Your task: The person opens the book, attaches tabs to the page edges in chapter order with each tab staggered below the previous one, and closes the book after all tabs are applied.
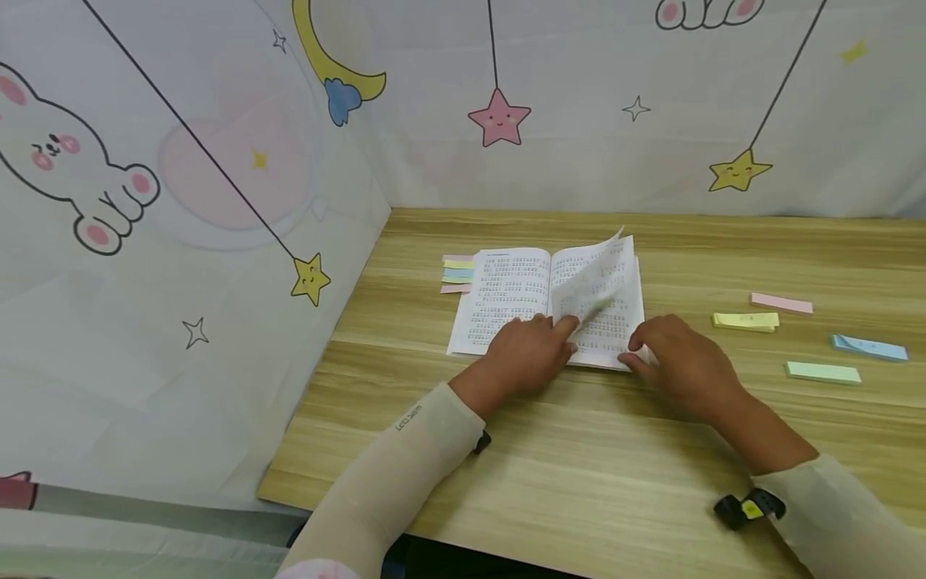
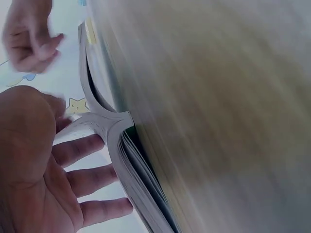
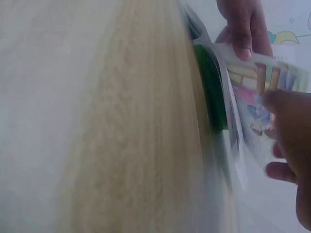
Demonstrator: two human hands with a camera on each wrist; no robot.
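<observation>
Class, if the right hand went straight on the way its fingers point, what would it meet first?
The right hand would probably meet the book first, near its lower right corner; depth is unclear, so the hand may already touch.

The surface [image 1: 579, 466] looks like wood or wood-effect laminate, smooth, with streaked grain and a soft sheen. The open book [image 1: 506, 297] has thin, smooth, matt paper pages; its lifted page [image 1: 604, 273] is limp paper. The green cover [image 3: 211, 82] appears smooth, though blur hides its gloss. Loose slips [image 1: 823, 372] and edge tabs [image 1: 457, 274] look like matt paper. The backdrop [image 1: 564, 169] resembles matt printed cloth, lightly creased. Both sleeves [image 1: 405, 450] look like smooth, matt fabric; the black wrist device [image 1: 734, 511] looks like plastic.
</observation>
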